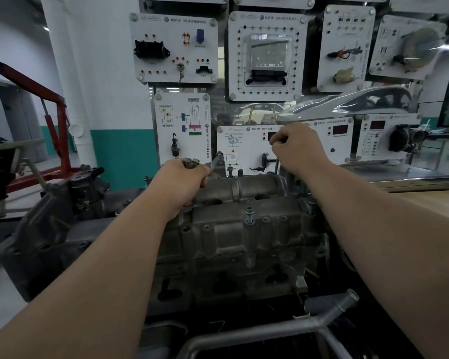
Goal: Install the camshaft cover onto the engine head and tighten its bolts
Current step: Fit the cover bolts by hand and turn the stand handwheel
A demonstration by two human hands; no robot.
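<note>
The grey metal camshaft cover (244, 193) lies on the engine head (233, 244) in the middle of the view. My left hand (184, 180) rests on the cover's far left end and grips a bunch of spare bolts (191, 161), whose heads stick out above the fist. My right hand (296, 149) is curled over the cover's far right corner, pinching something hidden under the fingers. One bolt (249, 215) stands loose in a hole at the cover's near edge. Another bolt (230, 170) stands at the far edge.
A board of white training panels (267, 55) rises right behind the engine. A red engine hoist (55, 117) stands at the left. A dark gearbox housing (55, 218) joins the engine's left end. Grey stand tubing (270, 330) runs below. A wooden bench (430, 200) is at the right.
</note>
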